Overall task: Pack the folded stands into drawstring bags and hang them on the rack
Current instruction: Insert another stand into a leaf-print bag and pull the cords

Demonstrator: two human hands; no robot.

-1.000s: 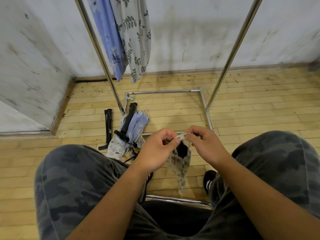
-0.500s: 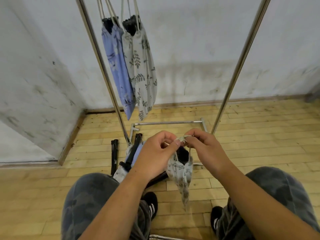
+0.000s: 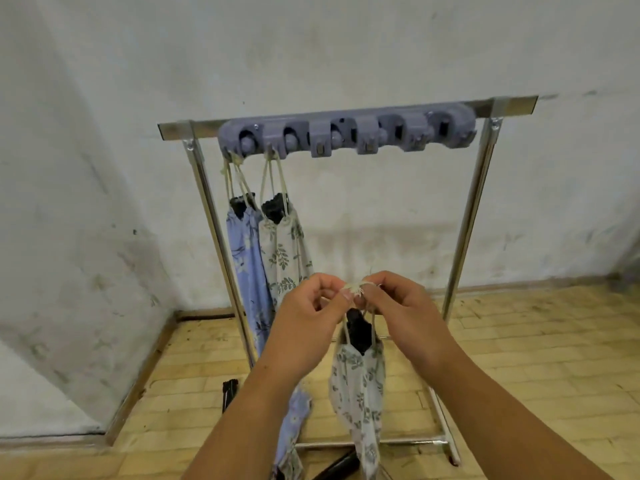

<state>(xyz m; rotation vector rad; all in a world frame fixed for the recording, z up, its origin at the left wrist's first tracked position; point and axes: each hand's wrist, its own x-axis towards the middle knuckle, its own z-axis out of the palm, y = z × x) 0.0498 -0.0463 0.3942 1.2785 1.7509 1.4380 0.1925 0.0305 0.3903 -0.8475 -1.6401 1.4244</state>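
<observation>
A white leaf-print drawstring bag (image 3: 358, 389) hangs from its cord, with a black folded stand (image 3: 360, 332) poking out of its mouth. My left hand (image 3: 311, 313) and my right hand (image 3: 401, 306) both pinch the frayed cord ends together above the bag. Behind them stands a metal rack (image 3: 467, 216) with a grey-purple hook strip (image 3: 346, 133) on its top bar. A blue floral bag (image 3: 247, 261) and a leaf-print bag (image 3: 285, 251), each with a black stand inside, hang from the strip's two leftmost hooks.
On the wooden floor at the rack's foot lie a loose black stand (image 3: 228, 393), another blue bag (image 3: 294, 427) and a further black stand (image 3: 339, 465). A stained white wall closes in behind and on the left. The strip's hooks to the right carry nothing.
The view has tilted up from my lap and the floor to the rack's top bar. Both hands have risen with the bag, still pinching its cord.
</observation>
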